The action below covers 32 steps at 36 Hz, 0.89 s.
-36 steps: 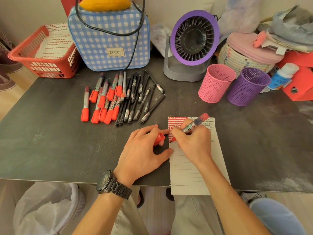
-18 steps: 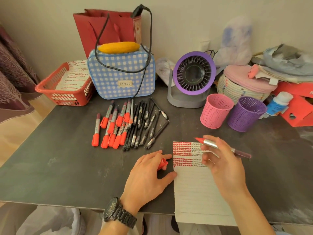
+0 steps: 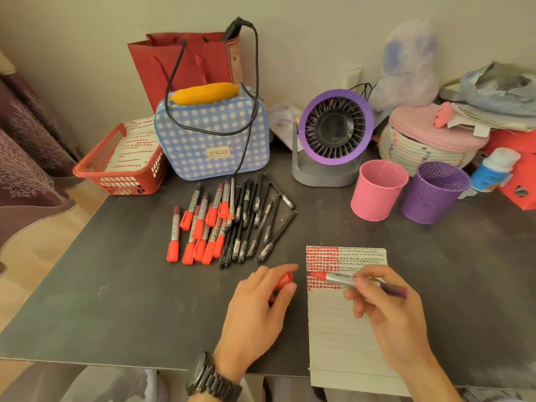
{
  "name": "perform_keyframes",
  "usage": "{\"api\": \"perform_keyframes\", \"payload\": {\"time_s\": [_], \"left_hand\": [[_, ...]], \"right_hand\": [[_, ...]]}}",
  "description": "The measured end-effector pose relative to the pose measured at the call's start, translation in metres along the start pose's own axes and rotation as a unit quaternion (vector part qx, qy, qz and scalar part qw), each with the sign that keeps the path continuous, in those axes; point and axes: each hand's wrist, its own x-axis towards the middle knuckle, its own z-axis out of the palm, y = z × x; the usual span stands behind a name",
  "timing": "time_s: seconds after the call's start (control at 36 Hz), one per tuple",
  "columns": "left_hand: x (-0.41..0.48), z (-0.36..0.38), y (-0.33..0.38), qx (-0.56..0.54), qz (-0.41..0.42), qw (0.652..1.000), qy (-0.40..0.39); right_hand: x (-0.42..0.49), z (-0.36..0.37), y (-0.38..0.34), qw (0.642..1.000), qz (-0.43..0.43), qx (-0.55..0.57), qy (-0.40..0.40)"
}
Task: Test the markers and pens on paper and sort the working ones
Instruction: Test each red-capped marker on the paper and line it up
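Note:
My right hand (image 3: 385, 309) holds an uncapped red marker (image 3: 339, 278) level over the lined paper (image 3: 345, 338), tip pointing left toward my left hand. The paper's top rows carry red and dark test marks. My left hand (image 3: 255, 309) rests on the table just left of the paper and pinches the marker's red cap (image 3: 285, 280) between thumb and fingers. A bunch of red markers (image 3: 200, 224) and black pens (image 3: 255, 221) lies on the dark table (image 3: 116, 285) behind my hands.
A pink mesh cup (image 3: 377, 195) and a purple mesh cup (image 3: 432, 195) stand at the right. Behind are a purple fan (image 3: 333, 134), a blue checked bag (image 3: 211, 140), a red basket (image 3: 121, 169) with marked paper, and clutter at far right.
My right hand lifted the marker off the paper, turned it level and brought its tip toward the cap in my left hand. The head camera tilted up.

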Motion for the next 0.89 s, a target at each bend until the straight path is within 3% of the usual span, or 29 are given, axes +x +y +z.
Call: {"api": "perform_keyframes", "payload": {"time_s": [0.19, 0.47, 0.67, 0.78, 0.89], "left_hand": [[0.001, 0.0, -0.004, -0.076, -0.011, 0.997, 0.026], [0.001, -0.001, -0.001, -0.016, 0.037, 0.999, 0.007], [-0.004, 0.003, 0.005, 0.107, 0.164, 0.98, 0.031], [-0.011, 0.003, 0.012, 0.091, 0.207, 0.972, 0.061], [-0.011, -0.003, 0.016, 0.027, 0.162, 0.982, 0.097]], "right_hand": [[0.002, 0.002, 0.0, 0.998, 0.001, 0.062, 0.022], [-0.002, 0.008, -0.002, 0.994, -0.029, -0.099, -0.018], [-0.003, 0.011, -0.007, 0.993, -0.013, -0.11, -0.049], [-0.002, 0.009, -0.01, 0.993, 0.003, -0.098, -0.061], [-0.003, 0.014, -0.018, 0.983, -0.01, -0.16, -0.085]]}}
